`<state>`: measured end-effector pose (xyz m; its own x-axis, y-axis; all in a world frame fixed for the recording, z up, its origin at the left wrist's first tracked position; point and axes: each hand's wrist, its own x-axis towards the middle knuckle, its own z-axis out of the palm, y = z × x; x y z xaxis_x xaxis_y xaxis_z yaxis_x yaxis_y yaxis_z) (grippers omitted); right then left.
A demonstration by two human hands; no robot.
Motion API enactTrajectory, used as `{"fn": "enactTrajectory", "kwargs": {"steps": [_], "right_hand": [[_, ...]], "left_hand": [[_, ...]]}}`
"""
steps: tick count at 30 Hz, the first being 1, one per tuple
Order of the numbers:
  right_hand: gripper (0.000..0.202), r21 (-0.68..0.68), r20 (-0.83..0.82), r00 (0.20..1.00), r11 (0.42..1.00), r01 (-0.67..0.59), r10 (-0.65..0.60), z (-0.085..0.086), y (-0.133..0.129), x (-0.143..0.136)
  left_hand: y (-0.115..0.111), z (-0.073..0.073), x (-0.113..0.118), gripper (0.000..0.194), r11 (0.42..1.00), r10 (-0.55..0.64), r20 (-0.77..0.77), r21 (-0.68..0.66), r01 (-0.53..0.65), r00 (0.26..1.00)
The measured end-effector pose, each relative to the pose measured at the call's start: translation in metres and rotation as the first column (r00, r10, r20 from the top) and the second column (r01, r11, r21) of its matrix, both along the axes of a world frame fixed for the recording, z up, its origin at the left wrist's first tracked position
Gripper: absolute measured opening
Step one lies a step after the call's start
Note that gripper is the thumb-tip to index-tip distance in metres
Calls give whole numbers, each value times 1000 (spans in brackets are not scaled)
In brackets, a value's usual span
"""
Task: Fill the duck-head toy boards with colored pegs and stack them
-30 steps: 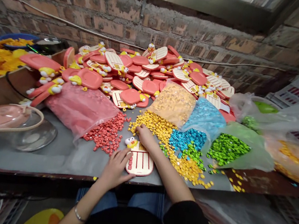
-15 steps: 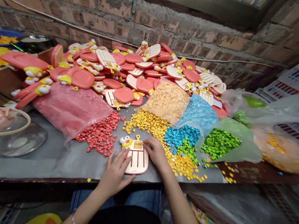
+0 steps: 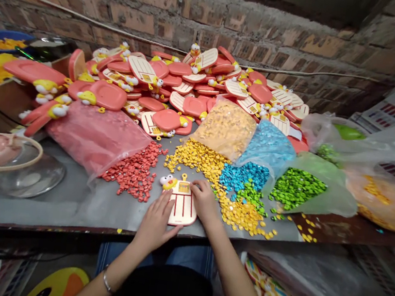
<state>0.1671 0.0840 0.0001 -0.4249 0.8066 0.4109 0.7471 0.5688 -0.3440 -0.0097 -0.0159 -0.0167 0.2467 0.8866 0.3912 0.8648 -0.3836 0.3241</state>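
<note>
A cream toy board (image 3: 182, 204) with red slots and a yellow panel lies flat near the table's front edge. A yellow duck head with bulging white eyes sticks out at its upper left. My left hand (image 3: 155, 221) rests along the board's left side, fingers stretched out and thumb apart near the lower edge. At the upper right edge, the bent fingers of my right hand (image 3: 205, 203) press against the board; their tips are partly hidden. Red beads (image 3: 135, 171) lie left of the board, yellow beads (image 3: 241, 214) right of it.
Behind is a heap of pink-backed duck boards (image 3: 172, 81) against the brick wall. Plastic bags of red (image 3: 98, 136), yellow (image 3: 226, 127), blue (image 3: 269, 143) and green beads (image 3: 321, 182) spill onto the table. A clear lidded container (image 3: 32, 176) stands at left.
The view has tilted and shifted slightly. My left fingers have drawn closer together along the board's side. My right hand stays at the upper right edge, and the board still lies flat.
</note>
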Motion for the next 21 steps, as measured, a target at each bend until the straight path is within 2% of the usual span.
{"fn": "enactTrajectory", "kwargs": {"steps": [4,8,17,21], "right_hand": [[20,-8,-41,999,1000,-1,1,-6,-1,-1],[23,-96,-132,991,995,-21,8,-10,-4,-4],[22,-224,-253,957,971,85,-142,-2,-3,-12],[22,-215,-273,951,973,86,-145,0,-1,-10]], "left_hand": [[0,2,2,64,1000,9,-14,16,-9,1000],[0,3,3,60,1000,13,-23,9,-13,1000],[1,4,2,61,1000,2,-18,-6,-3,1000],[0,4,3,62,1000,7,-3,-9,-7,1000]]}}
